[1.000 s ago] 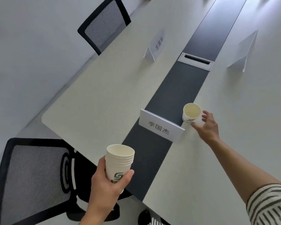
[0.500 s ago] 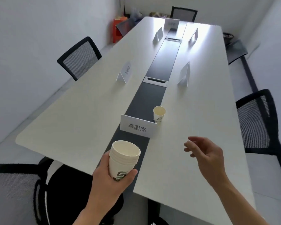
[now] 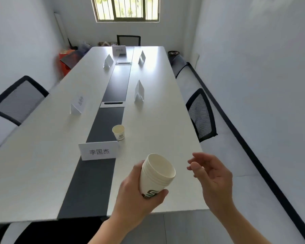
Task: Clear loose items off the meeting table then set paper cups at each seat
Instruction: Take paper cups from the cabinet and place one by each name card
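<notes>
Left grip [image 3: 136, 194] wraps cup stack [image 3: 157, 171].
Right grip [image 3: 213, 175] slack, empty, beside stack; lone cup [image 3: 118, 132] beyond on counter [image 3: 157, 120].

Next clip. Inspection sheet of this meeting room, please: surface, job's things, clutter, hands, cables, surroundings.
Surface: long white meeting table with a dark grey centre strip.
Job's things: stack of white paper cups with a printed logo, in hand; single white paper cup upright on the table just beyond the nearest white name card; five more white tent cards farther along.
Clutter: nothing seen.
Hands: left hand grips the stack; right hand open beside it, holding nothing.
Cables: nothing seen; two slotted hatches in the strip.
Surroundings: three black mesh chairs, a barred window, orange items in the far left corner.
</notes>
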`<act>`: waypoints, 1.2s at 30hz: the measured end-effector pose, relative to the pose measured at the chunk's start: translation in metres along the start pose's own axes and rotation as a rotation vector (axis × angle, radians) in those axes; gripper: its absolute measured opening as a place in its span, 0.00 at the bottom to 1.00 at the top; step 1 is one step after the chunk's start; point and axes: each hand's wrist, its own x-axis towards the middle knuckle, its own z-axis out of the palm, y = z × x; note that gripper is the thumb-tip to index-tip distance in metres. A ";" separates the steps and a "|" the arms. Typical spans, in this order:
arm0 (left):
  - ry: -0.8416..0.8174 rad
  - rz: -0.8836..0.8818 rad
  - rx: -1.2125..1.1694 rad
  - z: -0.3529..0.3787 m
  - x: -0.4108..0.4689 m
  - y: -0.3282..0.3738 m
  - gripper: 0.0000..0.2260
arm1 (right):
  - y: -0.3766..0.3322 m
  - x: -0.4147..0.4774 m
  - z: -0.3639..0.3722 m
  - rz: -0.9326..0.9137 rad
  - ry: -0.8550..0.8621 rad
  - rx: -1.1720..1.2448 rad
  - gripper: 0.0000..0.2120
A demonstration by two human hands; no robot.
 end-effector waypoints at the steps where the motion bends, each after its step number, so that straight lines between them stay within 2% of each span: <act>1: -0.031 0.030 0.011 0.014 0.002 0.008 0.31 | -0.001 0.000 -0.015 0.004 -0.004 -0.012 0.14; 9: -0.273 0.214 0.068 0.168 0.012 0.087 0.35 | 0.012 -0.001 -0.178 0.126 -0.110 -0.126 0.34; 16: -0.394 0.281 0.100 0.294 0.015 0.135 0.34 | 0.038 0.004 -0.313 0.226 -0.114 -0.187 0.34; 25: -0.454 0.319 0.146 0.377 0.090 0.144 0.35 | 0.084 0.079 -0.378 0.274 -0.017 -0.003 0.29; 29: -0.472 0.341 0.125 0.417 0.154 0.138 0.36 | 0.100 0.138 -0.401 0.320 0.062 0.071 0.34; 33: -0.489 0.381 0.094 0.452 0.218 0.152 0.35 | 0.106 0.197 -0.421 0.384 0.079 0.118 0.46; 36: -0.506 0.413 0.093 0.481 0.267 0.161 0.35 | 0.117 0.239 -0.430 0.427 0.136 0.137 0.49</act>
